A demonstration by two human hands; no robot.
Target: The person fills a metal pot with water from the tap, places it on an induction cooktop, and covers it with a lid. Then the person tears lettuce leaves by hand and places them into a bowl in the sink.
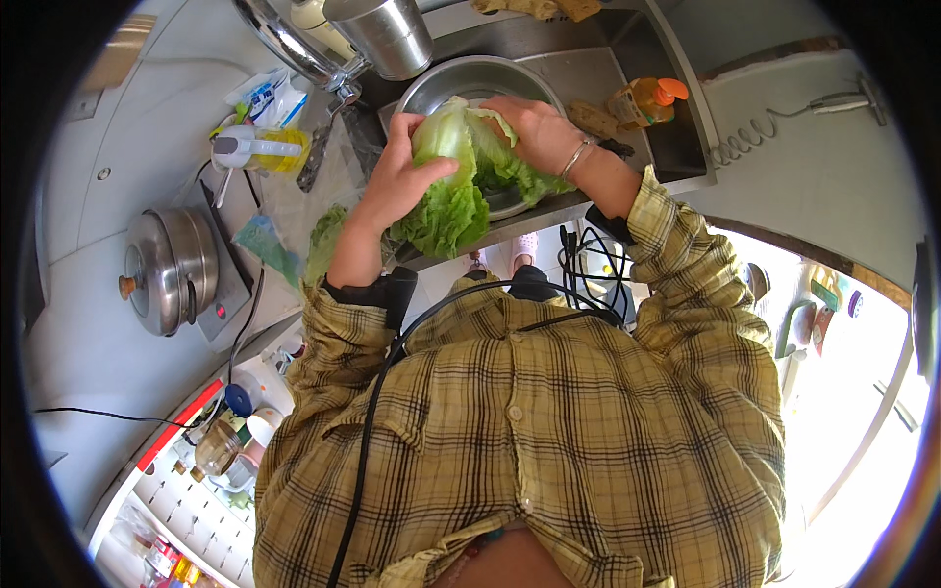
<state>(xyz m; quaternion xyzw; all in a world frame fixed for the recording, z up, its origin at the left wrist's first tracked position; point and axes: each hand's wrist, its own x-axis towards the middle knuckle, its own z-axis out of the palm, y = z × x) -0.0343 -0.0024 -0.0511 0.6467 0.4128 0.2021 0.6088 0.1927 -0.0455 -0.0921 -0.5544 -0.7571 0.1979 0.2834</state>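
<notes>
Both hands hold green leaf lettuce (448, 191) above a round metal basin (430, 82) that sits in the stainless steel sink (573, 73). My left hand (404, 173) grips the lettuce from the left, its thumb lying across the pale rib. On the other side, my right hand (540, 132) has its fingers curled over a leaf, and the fingertips are partly hidden behind it. A bangle circles the right wrist. More lettuce (326, 237) lies on the counter behind my left forearm, partly covered by it.
A chrome faucet (294, 48) and a metal cup (386, 37) stand at the sink's back left. An orange-capped pump bottle (643, 101) is in the sink's right part. Leftward are a yellow oil bottle (268, 149) and a lidded steel pot (173, 268) on a cooktop. A black cable (375, 411) crosses my shirt.
</notes>
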